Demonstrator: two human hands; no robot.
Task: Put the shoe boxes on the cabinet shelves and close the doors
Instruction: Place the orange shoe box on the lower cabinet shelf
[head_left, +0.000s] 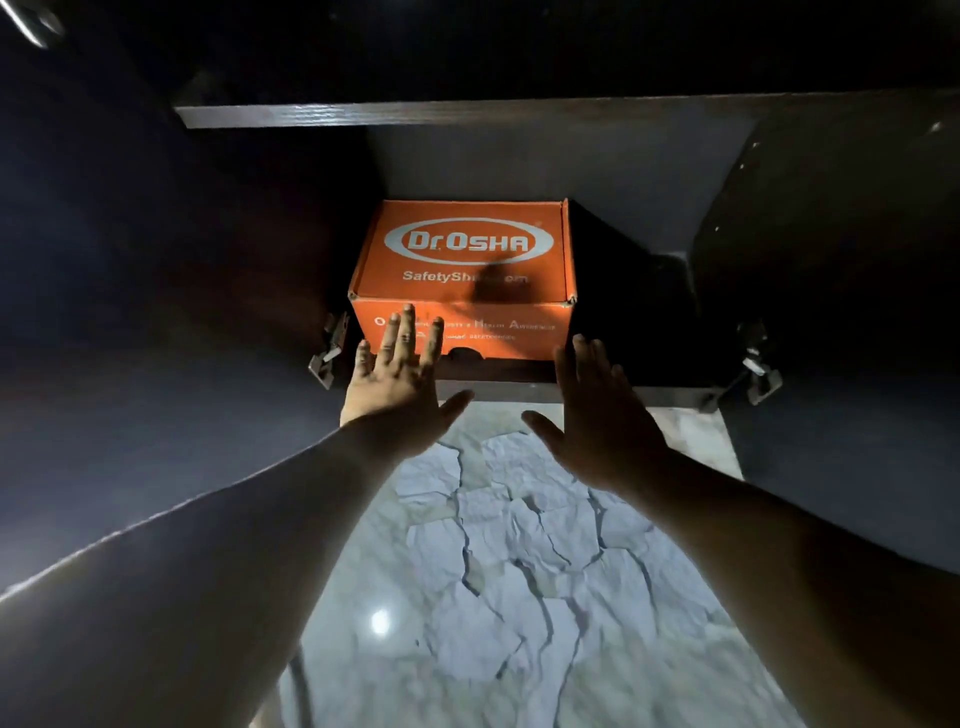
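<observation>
Orange box (462, 270) on lower shelf (597, 391), left half of compartment, lid shut, near face at shelf edge. Left hand (400, 384) flat, fingers straight and spread against box's near face. Right hand (597, 415) flat, fingers straight, at box's near right corner; contact unclear in shadow. Upper shelf (415, 113) above. Both doors (841, 249) swung wide. Marble floor (519, 571) below.

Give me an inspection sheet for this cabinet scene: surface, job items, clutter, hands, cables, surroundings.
Surface: dark bottom shelf, dimly lit.
Job's things: one orange shoe box on the shelf, left of centre, lid shut; cabinet doors open.
Clutter: nothing seen.
Hands: left hand open, fingers straight against the box front; right hand open by its right front corner, contact unclear.
Cables: nothing seen.
Surroundings: upper shelf above; marble floor below.
</observation>
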